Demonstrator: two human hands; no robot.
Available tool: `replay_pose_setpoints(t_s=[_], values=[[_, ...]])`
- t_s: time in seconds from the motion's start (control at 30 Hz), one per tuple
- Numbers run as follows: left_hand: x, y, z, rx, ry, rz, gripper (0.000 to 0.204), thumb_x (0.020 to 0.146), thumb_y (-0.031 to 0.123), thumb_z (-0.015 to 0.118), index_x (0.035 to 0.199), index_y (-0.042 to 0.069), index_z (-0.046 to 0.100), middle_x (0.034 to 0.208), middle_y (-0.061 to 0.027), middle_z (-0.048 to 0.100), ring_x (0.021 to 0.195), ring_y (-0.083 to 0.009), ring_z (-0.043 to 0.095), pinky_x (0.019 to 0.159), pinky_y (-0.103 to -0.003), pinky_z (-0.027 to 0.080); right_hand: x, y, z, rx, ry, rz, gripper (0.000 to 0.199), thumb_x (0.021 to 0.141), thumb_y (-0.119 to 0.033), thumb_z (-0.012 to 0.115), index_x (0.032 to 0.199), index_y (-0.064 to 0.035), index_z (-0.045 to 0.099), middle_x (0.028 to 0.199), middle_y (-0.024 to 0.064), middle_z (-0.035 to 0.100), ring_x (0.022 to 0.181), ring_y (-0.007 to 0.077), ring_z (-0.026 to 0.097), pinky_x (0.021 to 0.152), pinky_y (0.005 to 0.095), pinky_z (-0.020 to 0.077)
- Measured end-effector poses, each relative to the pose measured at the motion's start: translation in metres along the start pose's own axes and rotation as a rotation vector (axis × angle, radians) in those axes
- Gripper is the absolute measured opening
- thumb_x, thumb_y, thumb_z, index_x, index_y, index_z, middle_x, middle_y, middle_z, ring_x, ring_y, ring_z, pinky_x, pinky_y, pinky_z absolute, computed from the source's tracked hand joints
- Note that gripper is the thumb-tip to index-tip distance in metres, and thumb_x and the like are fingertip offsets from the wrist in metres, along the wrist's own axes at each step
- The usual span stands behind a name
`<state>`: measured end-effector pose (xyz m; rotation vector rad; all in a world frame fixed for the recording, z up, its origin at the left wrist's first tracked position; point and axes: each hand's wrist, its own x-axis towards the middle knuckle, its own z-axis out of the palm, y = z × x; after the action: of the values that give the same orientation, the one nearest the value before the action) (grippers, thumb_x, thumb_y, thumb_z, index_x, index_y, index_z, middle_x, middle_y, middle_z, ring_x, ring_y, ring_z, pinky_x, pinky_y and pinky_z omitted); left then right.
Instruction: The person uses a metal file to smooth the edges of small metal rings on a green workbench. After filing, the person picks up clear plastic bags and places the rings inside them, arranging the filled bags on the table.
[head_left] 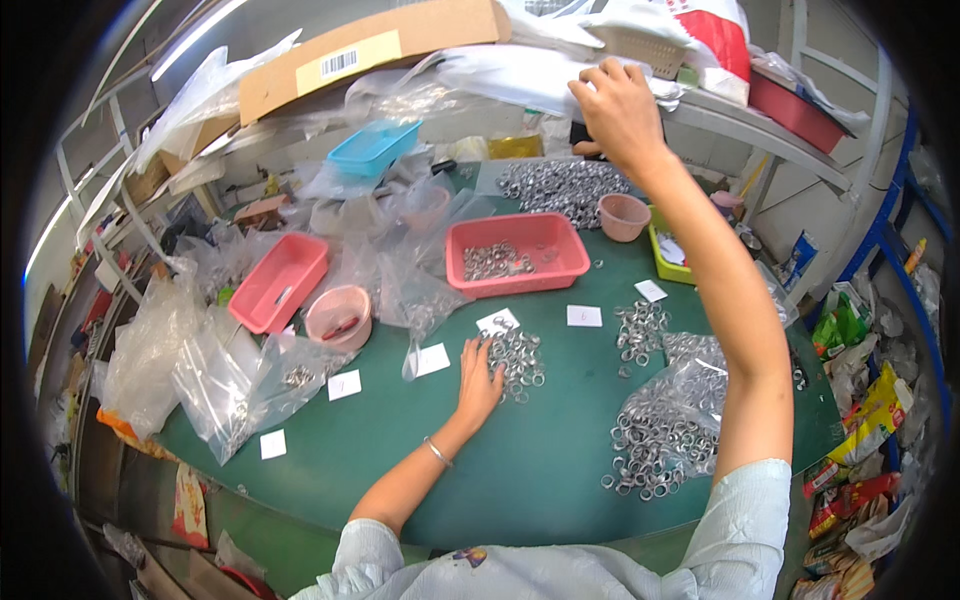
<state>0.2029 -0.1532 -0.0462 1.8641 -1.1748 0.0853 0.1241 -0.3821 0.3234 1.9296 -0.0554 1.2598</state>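
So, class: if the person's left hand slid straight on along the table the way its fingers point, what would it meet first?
The left hand points up the green table, fingertips already at a small heap of metal rings. That heap comes first; a white paper slip and the red tray lie beyond.

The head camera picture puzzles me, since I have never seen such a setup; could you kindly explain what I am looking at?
There is no machine here: a person wears a wide-angle camera on the head, looking down at their own two bare hands, so straight edges bend near the rim. The left hand rests flat on a small pile of metal rings on the green table. The right hand reaches up to a white bag on the shelf above and seems to hold nothing. Also on the table: a red tray with more rings, clear bags of rings, white paper slips and a pink cup.
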Motion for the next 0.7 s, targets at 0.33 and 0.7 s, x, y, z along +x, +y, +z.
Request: replay_pose_setpoints(t_s=[0.33, 0.7], values=[[-0.019, 0.015, -0.028, -0.083, -0.021, -0.102, 0.064, 0.081, 0.007, 0.061, 0.133, -0.004, 0.026, 0.130, -0.0251, 0.036, 0.123, -0.0384, 0.037, 0.104, -0.038, 0.031, 0.015, 0.005, -0.001, 0.017, -0.057, 0.099, 0.022, 0.075, -0.005, 0.052, 0.093, -0.0066, 0.065, 0.083, 0.0073, 0.064, 0.084, 0.0223, 0.059, 0.076, 0.0356, 0.0420], [-0.026, 0.017, -0.048, -0.097, 0.020, -0.129, 0.064, 0.079, 0.006, 0.062, 0.133, -0.002, 0.028, 0.129, -0.0250, 0.038, 0.121, -0.0387, 0.039, 0.102, -0.038, 0.033, 0.053, 0.024, -0.070, 0.071, 0.450, 0.203, 0.008, 0.079, -0.008, 0.062, 0.075, -0.0018, 0.059, 0.068, 0.0139, 0.057, 0.064, 0.0302, 0.055, 0.062, 0.0372, 0.0417]])
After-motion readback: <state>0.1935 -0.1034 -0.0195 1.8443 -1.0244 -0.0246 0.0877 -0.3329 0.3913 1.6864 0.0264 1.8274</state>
